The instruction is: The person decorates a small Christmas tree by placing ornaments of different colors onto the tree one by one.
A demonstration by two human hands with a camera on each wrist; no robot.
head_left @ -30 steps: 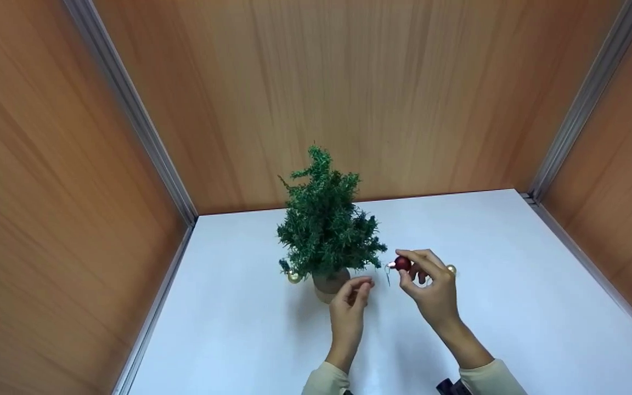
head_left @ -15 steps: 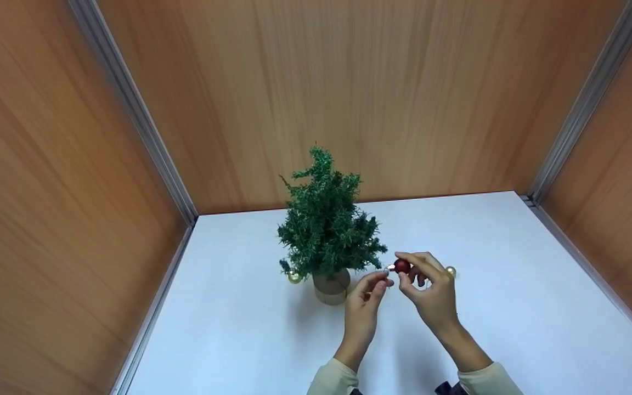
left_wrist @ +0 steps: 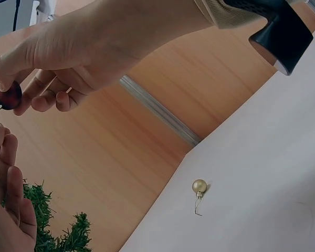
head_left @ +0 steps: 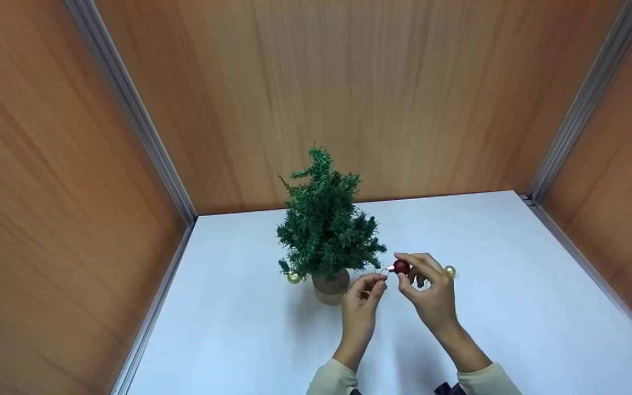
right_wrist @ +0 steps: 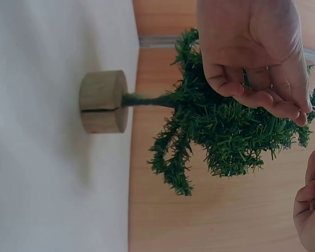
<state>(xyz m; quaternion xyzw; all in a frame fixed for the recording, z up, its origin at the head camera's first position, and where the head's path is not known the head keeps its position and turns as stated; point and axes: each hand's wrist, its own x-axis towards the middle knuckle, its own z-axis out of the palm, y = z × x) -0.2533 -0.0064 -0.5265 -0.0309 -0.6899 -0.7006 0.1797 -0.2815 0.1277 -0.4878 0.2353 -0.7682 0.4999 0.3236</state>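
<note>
A dark red Christmas bauble with a silvery cap is pinched between the thumb and fingers of my right hand. My left hand pinches the thin wire hook at the bauble's cap, its fingertips close beside the other hand's. Both hands are held in front of a small artificial Christmas tree, near its lower right branches. In the right wrist view the left hand overlaps the tree. The left wrist view shows the right hand around the red bauble.
A gold bauble shows at the tree's lower left branch. Another gold bauble with a wire hook lies on the white table. The tree stands in a round wooden base. Wooden panels enclose the table's back and sides.
My left hand has moved right from near the tree's base to the red bauble and now pinches its wire hook. The right hand has stayed almost in place.
</note>
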